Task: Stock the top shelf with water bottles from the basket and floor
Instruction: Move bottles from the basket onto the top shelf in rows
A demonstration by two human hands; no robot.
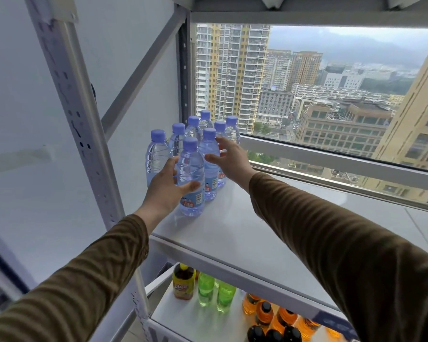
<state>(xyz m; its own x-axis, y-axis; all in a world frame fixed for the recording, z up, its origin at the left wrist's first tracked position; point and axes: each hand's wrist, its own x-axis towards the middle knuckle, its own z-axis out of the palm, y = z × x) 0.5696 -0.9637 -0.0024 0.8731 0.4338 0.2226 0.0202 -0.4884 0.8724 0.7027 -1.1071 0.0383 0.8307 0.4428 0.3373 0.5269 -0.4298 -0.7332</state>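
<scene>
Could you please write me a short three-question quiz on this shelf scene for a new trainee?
1. How many water bottles stand on the top shelf?
2. True or false: the left hand grips the front bottle on that shelf.
3. Which drinks sit furthest left on the lower shelf? A. orange bottles B. green bottles C. a yellow-labelled bottle

Key
1. Eight, all with purple caps, clustered at the shelf's left end.
2. True; its thumb and fingers curl round the bottle, while the right hand reaches with spread fingers to the bottle behind.
3. C, the yellow-labelled bottle; the green bottles stand to its right.
</scene>
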